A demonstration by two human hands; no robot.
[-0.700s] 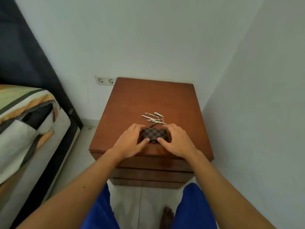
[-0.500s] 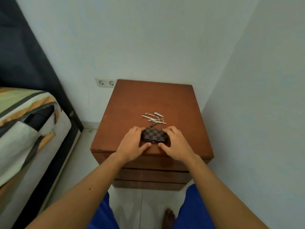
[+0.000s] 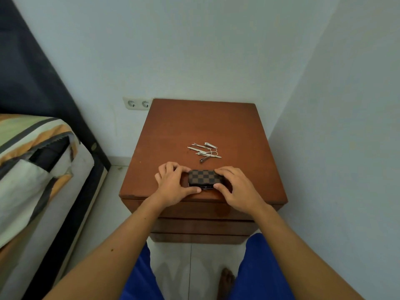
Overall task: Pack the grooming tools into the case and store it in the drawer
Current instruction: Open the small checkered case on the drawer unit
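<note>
1. the case (image 3: 204,178), a small brown checkered pouch, lies flat near the front edge of the nightstand (image 3: 203,126), with its dark clasp side facing the person. it looks closed.
2. the left hand (image 3: 173,184) cups the case's left end, fingers curled over the far side and thumb pressed against the near edge.
3. the right hand (image 3: 237,188) does the same at the right end, thumb on the near edge beside the clasp. both hands pinch the case between thumb and fingers, and it rests on the wood, not lifted.
4. the grooming tools (image 3: 204,150), a loose heap of thin silver pieces including what look like nail clippers and small scissors, lie just beyond the case toward the far side, apart from it and from both hands.
5. progress: hardly begun, by my reading. no tool is in the case, and the drawers (image 3: 201,226) on the nightstand front are all shut. opening the case, packing each tool, closing it and putting it in a drawer all remain.
6. no brand, label or readable writing shows anywhere; the case carries only the check pattern.
7. further out, a wall socket (image 3: 136,103) sits to the far left, and a bed (image 3: 32,169) lies at the left.
</note>
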